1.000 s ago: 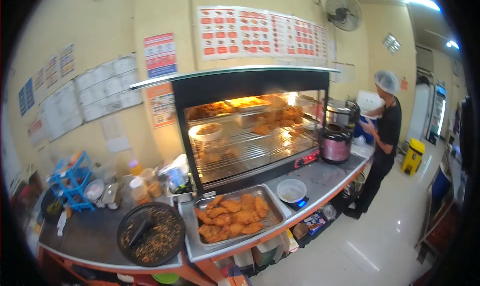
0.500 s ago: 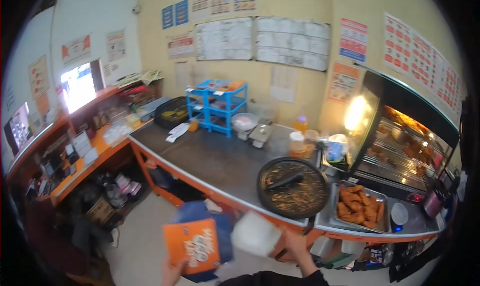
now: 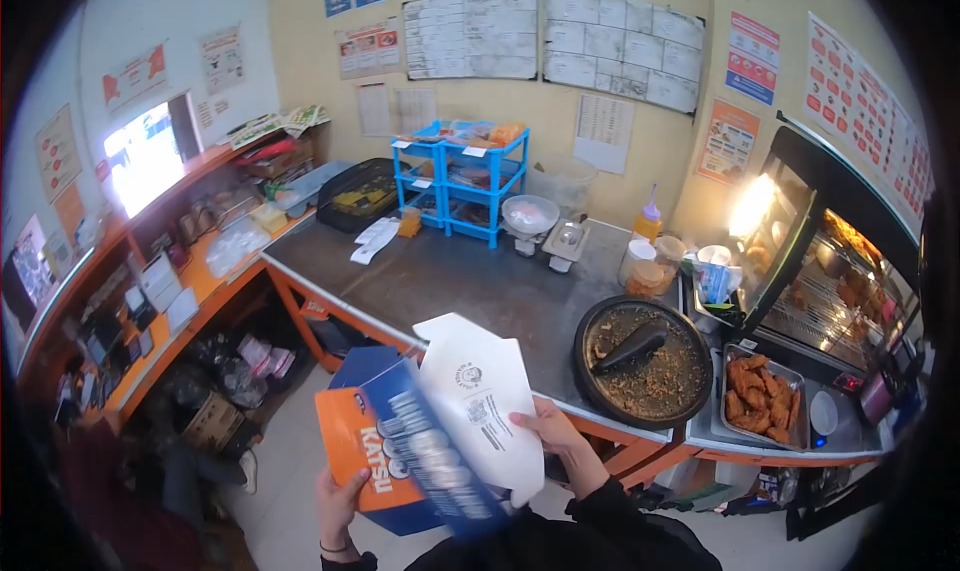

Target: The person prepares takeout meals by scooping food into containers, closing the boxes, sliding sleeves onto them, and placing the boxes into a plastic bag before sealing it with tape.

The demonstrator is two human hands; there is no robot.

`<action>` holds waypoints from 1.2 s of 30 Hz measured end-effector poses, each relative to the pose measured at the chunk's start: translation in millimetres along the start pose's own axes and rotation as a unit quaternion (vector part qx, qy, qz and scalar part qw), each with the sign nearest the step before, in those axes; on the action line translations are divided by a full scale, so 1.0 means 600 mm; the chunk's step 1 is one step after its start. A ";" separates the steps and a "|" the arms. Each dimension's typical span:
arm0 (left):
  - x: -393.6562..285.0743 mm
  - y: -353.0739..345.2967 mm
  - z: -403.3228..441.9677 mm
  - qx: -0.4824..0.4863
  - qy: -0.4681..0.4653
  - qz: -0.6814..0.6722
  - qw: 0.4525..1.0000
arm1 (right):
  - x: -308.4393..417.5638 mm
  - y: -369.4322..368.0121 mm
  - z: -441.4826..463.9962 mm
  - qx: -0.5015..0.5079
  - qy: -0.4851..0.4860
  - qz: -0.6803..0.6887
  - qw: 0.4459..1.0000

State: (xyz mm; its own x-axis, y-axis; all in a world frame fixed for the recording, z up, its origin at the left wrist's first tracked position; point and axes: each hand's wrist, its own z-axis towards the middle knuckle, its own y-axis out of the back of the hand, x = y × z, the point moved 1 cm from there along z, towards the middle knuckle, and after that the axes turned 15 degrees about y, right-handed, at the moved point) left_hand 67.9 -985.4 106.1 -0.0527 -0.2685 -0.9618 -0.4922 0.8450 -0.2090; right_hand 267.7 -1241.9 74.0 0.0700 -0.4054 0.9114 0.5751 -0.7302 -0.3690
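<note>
Orange-and-blue carton (image 3: 370,461), lettered KATSU: before our body, near the bench's (image 3: 440,281) front edge, its orange side gripped by the fingers of our left hand (image 3: 338,499). White printed card (image 3: 462,366): partly behind the carton's blue panel, right edge pinched by the fingers of our right hand (image 3: 556,433); we cannot tell whether the two are joined. On the bench, we count also: round black pan (image 3: 643,420), black scoop (image 3: 632,347) lying in it; metal tray (image 3: 800,391) of fried pieces (image 3: 763,396); blue rack (image 3: 442,181).
</note>
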 end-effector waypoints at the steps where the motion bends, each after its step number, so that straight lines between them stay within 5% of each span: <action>1: 0.005 -0.002 0.021 0.003 0.005 0.005 1.000 | -0.004 0.009 0.012 -0.008 -0.009 0.061 0.998; 4: 0.005 -0.022 0.073 0.009 0.012 -0.038 0.999 | -0.066 0.079 0.069 -0.132 0.187 -0.152 0.961; 5: 0.005 -0.026 0.097 0.006 0.012 -0.012 1.000 | -0.021 0.090 0.101 0.028 0.081 -0.285 0.955; 7: 0.004 -0.037 0.149 -0.004 0.007 0.039 0.999 | 0.030 0.133 0.163 -0.021 0.131 -0.334 0.933; 9: 0.009 -0.053 0.209 -0.040 -0.003 0.034 0.999 | 0.094 0.200 0.233 -0.005 0.180 -0.514 0.839; 11: 0.004 -0.072 0.264 -0.073 -0.015 0.020 0.997 | 0.137 0.275 0.318 -0.002 0.099 -0.659 0.746; 13: -0.003 -0.097 0.320 -0.098 -0.030 -0.006 0.995 | 0.137 0.363 0.409 0.009 0.137 -0.713 0.687; 16: -0.015 -0.138 0.400 -0.094 -0.034 -0.051 0.994 | 0.113 0.463 0.522 0.046 0.031 -0.751 0.658; 18: -0.001 -0.157 0.443 -0.104 -0.044 -0.007 0.994 | 0.123 0.417 0.526 -0.032 0.100 -0.830 0.548; 19: 0.004 -0.162 0.465 -0.102 -0.047 0.019 0.993 | 0.120 0.393 0.539 -0.043 0.133 -0.793 0.593; 20: 0.012 -0.161 0.477 -0.135 -0.047 0.021 0.990 | 0.102 0.368 0.561 -0.020 0.223 -0.681 0.697; 22: 0.037 -0.182 0.523 -0.157 -0.040 0.025 0.987 | 0.085 0.217 0.541 0.114 0.269 -0.512 0.807; 23: 0.028 -0.216 0.542 -0.130 -0.016 0.008 0.991 | 0.083 0.155 0.519 0.212 0.194 -0.403 0.869; 24: 0.009 -0.241 0.543 -0.108 0.012 -0.005 0.994 | 0.004 0.127 0.504 0.230 0.228 -0.424 0.846; 25: 0.009 -0.243 0.558 -0.057 0.043 -0.024 0.997 | 0.023 0.074 0.496 0.291 0.109 -0.288 0.906; 26: -0.001 -0.249 0.573 -0.043 0.046 -0.018 0.998 | -0.051 0.040 0.509 0.252 0.342 -0.376 0.823; 27: -0.010 -0.257 0.586 -0.031 0.042 -0.008 0.999 | -0.043 0.020 0.489 0.244 0.188 -0.501 0.809; 32: -0.051 -0.254 0.629 0.003 0.002 0.014 1.000 | -0.056 0.034 0.538 0.158 0.324 -0.359 0.861; 35: -0.076 -0.233 0.658 0.023 -0.017 0.016 0.999 | -0.013 0.060 0.562 0.009 0.074 -0.537 0.840; 36: -0.082 -0.224 0.667 0.029 -0.024 0.015 0.999 | 0.009 0.078 0.561 -0.076 0.135 -0.530 0.834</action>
State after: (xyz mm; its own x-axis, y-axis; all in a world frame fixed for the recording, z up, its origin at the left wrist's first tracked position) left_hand 484.5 -900.6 111.0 -0.0247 -0.2224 -0.9746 -0.4403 0.8777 -0.1892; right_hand 569.5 -1092.8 122.8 -0.6097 0.4182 0.6734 0.0860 -0.8096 0.5807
